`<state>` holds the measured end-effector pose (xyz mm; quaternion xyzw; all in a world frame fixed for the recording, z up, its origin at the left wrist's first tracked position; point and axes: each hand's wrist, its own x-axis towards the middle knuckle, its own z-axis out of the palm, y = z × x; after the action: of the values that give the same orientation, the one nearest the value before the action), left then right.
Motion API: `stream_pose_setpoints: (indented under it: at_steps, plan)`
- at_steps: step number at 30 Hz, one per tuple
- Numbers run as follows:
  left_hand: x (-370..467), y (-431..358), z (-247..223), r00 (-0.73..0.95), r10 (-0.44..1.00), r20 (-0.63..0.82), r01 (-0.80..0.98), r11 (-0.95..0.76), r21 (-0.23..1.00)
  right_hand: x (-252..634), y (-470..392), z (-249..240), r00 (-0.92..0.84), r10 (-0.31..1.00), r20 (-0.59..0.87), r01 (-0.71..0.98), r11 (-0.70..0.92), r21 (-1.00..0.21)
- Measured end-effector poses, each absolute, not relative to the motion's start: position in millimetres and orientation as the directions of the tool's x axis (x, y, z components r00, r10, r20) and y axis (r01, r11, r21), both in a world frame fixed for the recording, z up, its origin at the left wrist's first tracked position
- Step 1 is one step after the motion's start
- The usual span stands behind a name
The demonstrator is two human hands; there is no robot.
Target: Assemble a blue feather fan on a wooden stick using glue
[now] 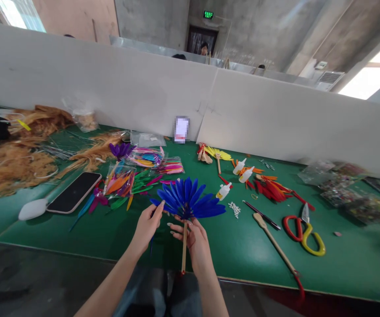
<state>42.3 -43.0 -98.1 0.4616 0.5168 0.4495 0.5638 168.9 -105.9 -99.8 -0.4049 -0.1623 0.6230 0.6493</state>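
A fan of blue feathers on a wooden stick is held up over the front of the green table. My right hand has its thumb and fingers around the top of the stick, just under the feathers. At the fan's left side, my left hand pinches a blue feather between thumb and finger; a thin dark blue piece hangs below that hand. Just behind the fan's right edge lies a white glue bottle, with small white beads beside it.
Scissors, a pen and a wooden stick lie right. Red feathers and a yellow fan are farther back. Left are a black phone, bagged feathers and tan fibres. A white partition stands behind.
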Motion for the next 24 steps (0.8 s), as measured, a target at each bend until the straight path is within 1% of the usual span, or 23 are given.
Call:
stream_pose_setpoints:
  at_steps: [9, 20, 24]
  plan:
    - [44.2, -45.3, -104.6, -0.031, 0.992, -0.123, 0.025, 0.123, 0.992, 170.0, -106.8, -93.7, 0.114, 0.961, -0.252, -0.709, -0.099, -0.698]
    - [45.0, -48.4, -101.5, 0.002, 0.989, -0.147, -0.026, 0.147, 0.989, 170.3, -106.1, -95.7, 0.143, 0.953, -0.268, -0.709, -0.091, -0.7]
    - [42.5, -49.0, -99.7, 0.02, 0.992, -0.126, 0.001, 0.126, 0.992, 170.2, -108.3, -96.9, 0.133, 0.959, -0.252, -0.711, -0.085, -0.698]
